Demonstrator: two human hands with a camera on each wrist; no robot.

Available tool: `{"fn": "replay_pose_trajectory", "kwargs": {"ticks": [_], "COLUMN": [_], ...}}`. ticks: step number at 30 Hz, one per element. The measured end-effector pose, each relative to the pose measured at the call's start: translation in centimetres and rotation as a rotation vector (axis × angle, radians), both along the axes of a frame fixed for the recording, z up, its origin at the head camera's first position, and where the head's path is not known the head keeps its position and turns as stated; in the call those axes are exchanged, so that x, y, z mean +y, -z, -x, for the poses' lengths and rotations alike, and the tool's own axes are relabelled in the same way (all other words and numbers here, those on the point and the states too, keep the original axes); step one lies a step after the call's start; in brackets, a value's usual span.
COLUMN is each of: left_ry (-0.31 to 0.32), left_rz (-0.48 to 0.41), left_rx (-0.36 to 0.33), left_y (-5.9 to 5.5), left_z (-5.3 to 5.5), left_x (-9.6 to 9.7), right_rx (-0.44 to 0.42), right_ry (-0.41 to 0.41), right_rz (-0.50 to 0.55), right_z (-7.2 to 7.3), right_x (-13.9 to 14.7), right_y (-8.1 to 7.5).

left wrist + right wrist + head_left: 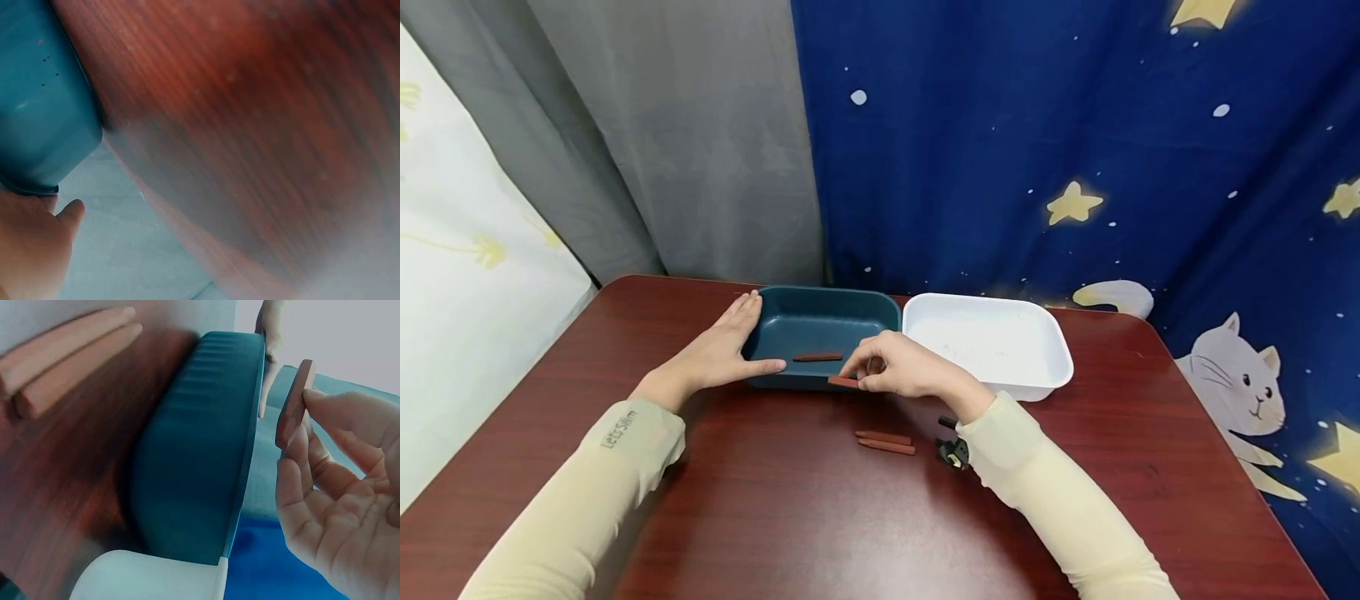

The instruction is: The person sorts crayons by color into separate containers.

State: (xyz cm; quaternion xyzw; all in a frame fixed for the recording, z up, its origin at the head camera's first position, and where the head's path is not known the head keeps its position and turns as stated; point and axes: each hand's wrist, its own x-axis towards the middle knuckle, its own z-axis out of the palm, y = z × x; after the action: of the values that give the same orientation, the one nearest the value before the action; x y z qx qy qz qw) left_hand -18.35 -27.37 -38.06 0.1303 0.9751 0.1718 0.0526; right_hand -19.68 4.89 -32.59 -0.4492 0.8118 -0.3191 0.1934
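Observation:
My left hand rests on the left end of a dark teal box, its fingers straight along the end wall and its thumb across the front rim. Thumb and fingers of my right hand pinch a short reddish-brown stick above that box's front rim. Inside the teal box lies a similar brown stick. Two more brown sticks lie side by side on the table, in front of the box. In the left wrist view, part of the left hand touches the box rim.
A white box stands against the right side of the teal one. Near my right sleeve, a small black object lies on the reddish wooden table. Grey and blue curtains hang behind the table's far edge.

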Motion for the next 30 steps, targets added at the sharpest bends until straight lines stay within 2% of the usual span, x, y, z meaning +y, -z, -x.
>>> {"fn": "replay_pose_trajectory", "kwargs": {"ticks": [11, 18, 30], "left_ry": [-0.009, -0.017, -0.018], "left_rz": [-0.016, -0.011, -0.007], "left_rx": [0.002, 0.003, -0.002], "left_y": [0.2, 0.1, 0.2], "left_z": [0.0, -0.2, 0.0], "left_x": [0.3, 0.1, 0.0], "right_rx": [-0.035, -0.050, -0.042], "right_ry": [0.004, 0.000, 0.016], "right_rz": [0.018, 0.032, -0.021], "right_z": [2.7, 3.8, 6.5], "right_x": [-1.3, -2.6, -3.9], "right_y": [0.3, 0.4, 2.5]}}
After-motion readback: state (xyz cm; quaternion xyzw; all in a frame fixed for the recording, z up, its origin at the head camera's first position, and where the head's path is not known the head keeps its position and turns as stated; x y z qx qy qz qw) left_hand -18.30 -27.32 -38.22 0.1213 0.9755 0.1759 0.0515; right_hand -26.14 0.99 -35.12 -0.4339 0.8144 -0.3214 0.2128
